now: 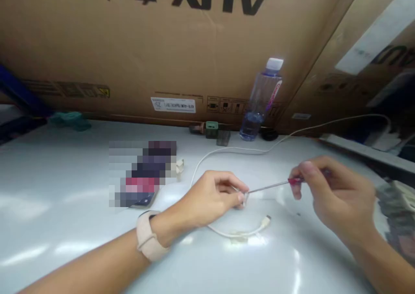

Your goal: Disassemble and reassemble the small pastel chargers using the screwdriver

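Fingers of the left hand [214,199]: thumb and index pressed together at the tips, pinching a small pale part [245,199], too small and blurred to identify. The part sits just above the white tabletop [81,225], near the middle of the view; whether it touches the surface, cannot tell.

Right hand [340,194]: thumb and fingers closed round the red handle of a slim screwdriver [269,186]. Its metal shaft points left, slightly downward, the tip meeting or just beside the pale part; exact contact unclear.

Left wrist wears a pale watch strap [149,238].

White cable [233,148] comes in from the right, passes the bottle's foot, curves down behind the left hand. Below that hand a white length ends in a USB plug [266,221], lying on the tabletop; the join is hidden.

Left of the hand: a phone [147,173], mostly pixelated, with a small cream piece [180,167] just beside it.

Back edge: clear plastic bottle [257,99], white cap, upright, part full of liquid. Near it, a green block [212,129] and a dark grey block [223,137]. Behind, a large cardboard carton [194,47], lettering upside down. Far left, a teal object [70,120].
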`<state>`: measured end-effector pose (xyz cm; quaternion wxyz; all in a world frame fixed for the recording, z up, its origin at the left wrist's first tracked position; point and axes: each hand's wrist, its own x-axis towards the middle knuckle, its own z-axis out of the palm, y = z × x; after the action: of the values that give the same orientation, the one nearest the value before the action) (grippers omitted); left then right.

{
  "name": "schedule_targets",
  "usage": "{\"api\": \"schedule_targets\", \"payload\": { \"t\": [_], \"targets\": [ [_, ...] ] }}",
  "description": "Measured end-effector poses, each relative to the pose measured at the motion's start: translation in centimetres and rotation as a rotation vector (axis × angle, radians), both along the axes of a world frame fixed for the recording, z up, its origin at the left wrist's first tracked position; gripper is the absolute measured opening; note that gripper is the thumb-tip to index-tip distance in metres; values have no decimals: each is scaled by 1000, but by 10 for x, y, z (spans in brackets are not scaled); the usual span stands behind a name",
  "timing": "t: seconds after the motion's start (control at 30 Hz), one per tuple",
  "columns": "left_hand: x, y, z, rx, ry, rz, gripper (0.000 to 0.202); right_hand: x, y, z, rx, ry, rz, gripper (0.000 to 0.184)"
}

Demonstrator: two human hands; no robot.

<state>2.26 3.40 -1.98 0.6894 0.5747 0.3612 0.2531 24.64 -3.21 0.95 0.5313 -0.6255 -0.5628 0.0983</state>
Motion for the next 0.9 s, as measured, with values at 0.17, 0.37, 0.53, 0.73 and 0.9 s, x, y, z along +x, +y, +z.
{"api": "schedule_targets", "payload": {
  "t": [0.17, 0.37, 0.53, 0.73, 0.9],
  "targets": [
    [0, 2, -2, -14, -12, -7, 17, 1, 0, -1, -4, 5, 11, 37],
    [0, 4, -2, -33, -3, 12, 23, 3, 0, -3, -11, -5, 23, 38],
    [0, 4, -3, -26, 8, 4, 29, 1, 0, -4, -24, -6, 12, 38],
    [-1, 1, -5, 21, 9, -22, 37, 0, 0, -3, -15, 0, 25, 38],
    [0, 1, -9, 32, 8, -50, 43, 1, 0, -3, -18, -14, 27, 38]
  ]
}}
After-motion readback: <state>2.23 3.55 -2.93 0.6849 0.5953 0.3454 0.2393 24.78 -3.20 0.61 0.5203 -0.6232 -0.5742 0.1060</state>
